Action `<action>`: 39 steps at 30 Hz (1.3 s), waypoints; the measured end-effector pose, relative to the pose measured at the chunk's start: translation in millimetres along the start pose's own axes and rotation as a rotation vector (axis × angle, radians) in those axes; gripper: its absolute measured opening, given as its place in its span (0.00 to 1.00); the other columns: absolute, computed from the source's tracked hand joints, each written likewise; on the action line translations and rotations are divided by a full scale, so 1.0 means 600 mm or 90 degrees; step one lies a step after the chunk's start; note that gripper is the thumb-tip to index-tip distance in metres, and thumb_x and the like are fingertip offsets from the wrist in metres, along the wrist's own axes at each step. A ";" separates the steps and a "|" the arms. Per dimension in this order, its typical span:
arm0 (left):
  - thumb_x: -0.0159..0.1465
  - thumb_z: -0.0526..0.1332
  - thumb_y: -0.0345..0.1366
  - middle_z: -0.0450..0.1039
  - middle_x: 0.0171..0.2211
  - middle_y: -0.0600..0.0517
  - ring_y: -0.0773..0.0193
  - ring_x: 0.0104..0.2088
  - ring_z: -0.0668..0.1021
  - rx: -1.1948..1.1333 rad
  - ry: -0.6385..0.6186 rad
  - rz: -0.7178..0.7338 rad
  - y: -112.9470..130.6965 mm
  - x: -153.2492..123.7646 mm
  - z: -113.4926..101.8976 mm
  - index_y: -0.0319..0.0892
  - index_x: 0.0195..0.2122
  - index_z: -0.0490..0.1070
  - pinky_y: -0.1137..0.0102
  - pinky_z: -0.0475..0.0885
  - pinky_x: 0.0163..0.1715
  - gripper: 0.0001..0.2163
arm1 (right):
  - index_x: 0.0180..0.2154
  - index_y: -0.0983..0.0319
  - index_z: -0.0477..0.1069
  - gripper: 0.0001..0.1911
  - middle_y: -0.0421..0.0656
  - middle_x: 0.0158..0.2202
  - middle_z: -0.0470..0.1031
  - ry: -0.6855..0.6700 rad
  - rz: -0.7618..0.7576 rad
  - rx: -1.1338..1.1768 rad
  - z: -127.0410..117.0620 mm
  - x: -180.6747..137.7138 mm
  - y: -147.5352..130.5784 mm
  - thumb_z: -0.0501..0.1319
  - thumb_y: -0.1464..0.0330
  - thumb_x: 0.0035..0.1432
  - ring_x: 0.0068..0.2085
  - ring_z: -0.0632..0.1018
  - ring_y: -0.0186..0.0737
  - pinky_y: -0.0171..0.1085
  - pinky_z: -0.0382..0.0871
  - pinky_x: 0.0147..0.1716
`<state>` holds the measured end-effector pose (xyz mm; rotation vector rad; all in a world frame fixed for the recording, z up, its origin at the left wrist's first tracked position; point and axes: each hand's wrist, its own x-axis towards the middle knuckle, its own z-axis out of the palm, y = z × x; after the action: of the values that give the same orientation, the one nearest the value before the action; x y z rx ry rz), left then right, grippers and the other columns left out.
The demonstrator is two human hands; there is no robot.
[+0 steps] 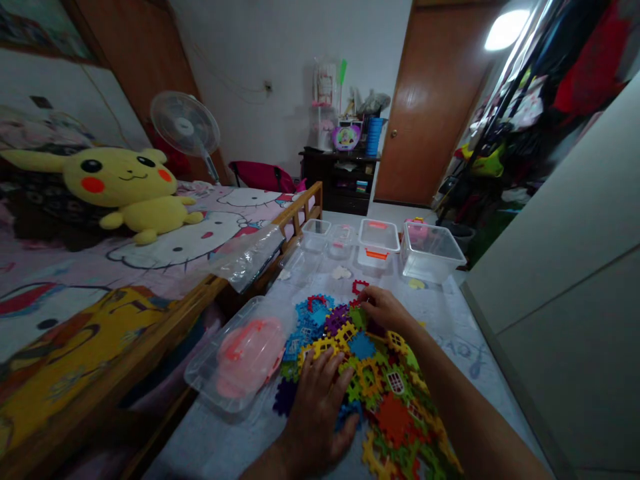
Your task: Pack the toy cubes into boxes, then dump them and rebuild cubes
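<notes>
A heap of colourful interlocking plastic building pieces (pixel 363 345) with toothed edges covers the middle of the table. My left hand (pixel 320 403) rests on the near left of the heap, fingers spread, touching yellow and green pieces. At the far edge of the heap, my right hand (pixel 384 308) has its fingers curled together and pointing down, beside a green piece (pixel 358 318). Whatever lies between those fingertips is hidden. A red frame-shaped piece (pixel 360 287) lies just beyond the right hand. Blue pieces (pixel 311 320) are gathered at the heap's left side.
A clear plastic lid or box (pixel 210 373) with pink-red contents lies left of the heap. Several clear containers, including a large one (pixel 433 257) and an orange-latched one (pixel 379 240), stand at the table's far end. A wooden bed rail (pixel 200 300) borders the left; a white cabinet (pixel 565 293), the right.
</notes>
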<state>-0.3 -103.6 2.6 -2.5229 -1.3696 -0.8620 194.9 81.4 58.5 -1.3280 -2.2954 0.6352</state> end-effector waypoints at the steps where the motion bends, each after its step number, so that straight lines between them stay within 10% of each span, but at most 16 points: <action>1: 0.60 0.61 0.36 0.61 0.64 0.42 0.46 0.67 0.59 -0.004 0.000 -0.001 0.000 0.000 0.000 0.41 0.62 0.63 0.47 0.49 0.66 0.27 | 0.35 0.62 0.76 0.11 0.42 0.32 0.77 -0.002 -0.013 0.008 0.000 -0.007 -0.012 0.56 0.77 0.54 0.33 0.75 0.37 0.34 0.67 0.36; 7: 0.60 0.62 0.37 0.61 0.64 0.41 0.45 0.66 0.60 -0.008 0.008 -0.008 0.001 -0.001 -0.001 0.42 0.62 0.63 0.46 0.50 0.66 0.27 | 0.34 0.62 0.75 0.10 0.40 0.32 0.77 -0.031 -0.063 0.047 -0.004 -0.036 -0.064 0.57 0.76 0.54 0.33 0.75 0.35 0.33 0.67 0.35; 14: 0.59 0.61 0.35 0.63 0.63 0.41 0.46 0.66 0.60 -0.012 0.007 0.005 0.001 0.001 -0.001 0.41 0.62 0.63 0.46 0.48 0.66 0.28 | 0.42 0.65 0.76 0.13 0.49 0.41 0.80 0.009 0.079 -0.019 -0.005 0.045 0.015 0.56 0.72 0.57 0.42 0.78 0.45 0.42 0.70 0.43; 20: 0.59 0.62 0.37 0.63 0.63 0.43 0.47 0.66 0.60 0.000 -0.009 0.007 -0.002 0.000 0.001 0.42 0.61 0.63 0.48 0.47 0.67 0.28 | 0.59 0.64 0.65 0.45 0.57 0.62 0.65 -0.073 0.126 -0.088 0.031 0.087 0.067 0.75 0.68 0.36 0.62 0.66 0.58 0.48 0.61 0.58; 28: 0.58 0.61 0.34 0.63 0.63 0.42 0.48 0.66 0.58 -0.011 -0.003 0.021 0.000 0.004 -0.003 0.39 0.60 0.64 0.50 0.39 0.68 0.27 | 0.39 0.63 0.74 0.17 0.49 0.43 0.74 -0.104 0.115 -0.085 0.038 0.059 0.061 0.70 0.73 0.43 0.40 0.75 0.42 0.37 0.67 0.40; 39: 0.60 0.61 0.37 0.61 0.63 0.41 0.46 0.66 0.60 -0.043 0.009 -0.005 0.001 0.001 -0.004 0.41 0.63 0.60 0.46 0.48 0.66 0.29 | 0.41 0.61 0.68 0.10 0.39 0.34 0.76 0.057 0.045 0.062 -0.016 -0.033 -0.013 0.56 0.75 0.56 0.33 0.74 0.35 0.34 0.67 0.35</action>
<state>-0.6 -104.6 4.9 -2.5573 -1.3692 -0.9404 204.2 62.4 68.4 -1.3693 -2.1265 0.6868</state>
